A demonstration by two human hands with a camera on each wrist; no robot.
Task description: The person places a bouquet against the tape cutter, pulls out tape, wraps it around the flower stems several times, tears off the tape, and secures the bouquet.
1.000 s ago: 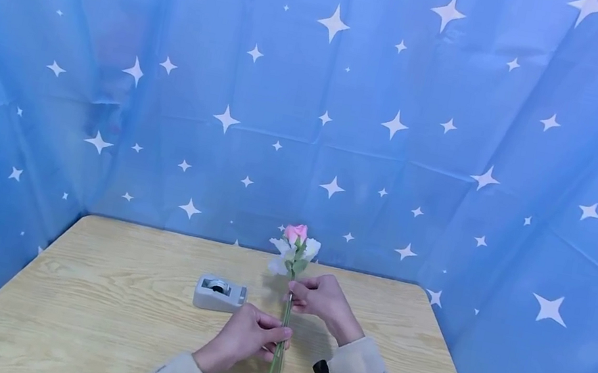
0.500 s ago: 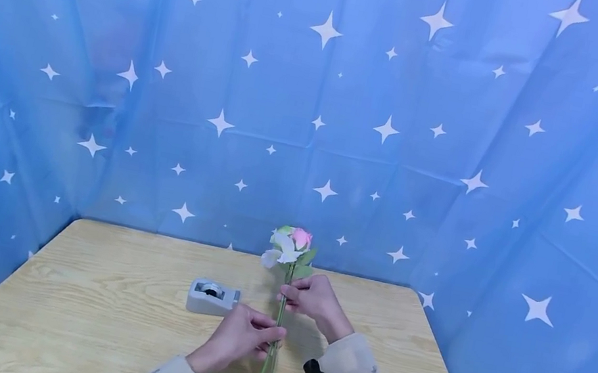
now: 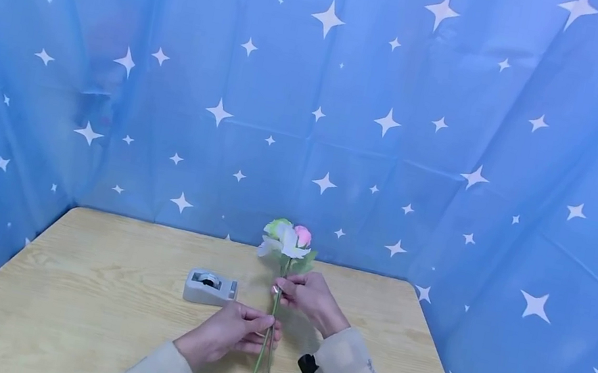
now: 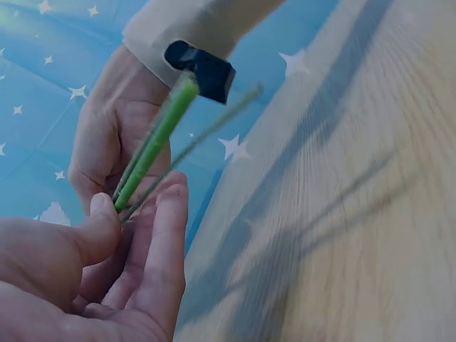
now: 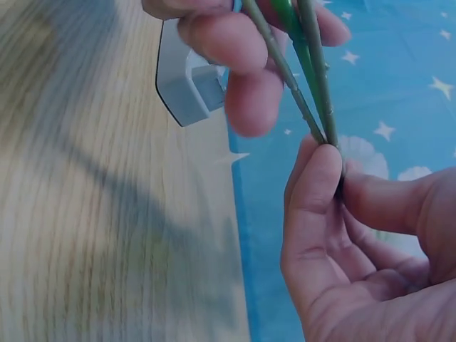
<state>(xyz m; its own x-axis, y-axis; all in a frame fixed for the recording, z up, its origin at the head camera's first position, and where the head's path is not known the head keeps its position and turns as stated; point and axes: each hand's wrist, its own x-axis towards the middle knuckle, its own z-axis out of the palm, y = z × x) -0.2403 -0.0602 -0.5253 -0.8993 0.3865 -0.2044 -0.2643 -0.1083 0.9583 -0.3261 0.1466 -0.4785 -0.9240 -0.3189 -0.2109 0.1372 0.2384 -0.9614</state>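
A small bunch of artificial-looking flowers stands upright above the table in the head view: a white flower in front, a pink rose behind at right, a pale green bloom behind at left. My right hand pinches the green stems just below the leaves. Lower down, my left hand holds the same stems between thumb and fingers. In the left wrist view the stem ends spread apart above the thumb. The right wrist view shows several stems converging at the right fingertips; the blooms are mostly hidden there.
A grey tape dispenser sits on the wooden table, behind and left of my left hand. Blue curtain with white stars surrounds the table's back and sides. Black wrist mounts show at the sleeves.
The bunch has turned: the pink rose was foremost, and now the white flower faces front with the green bloom showing. Both hands keep hold of the stems; the view has shifted slightly.
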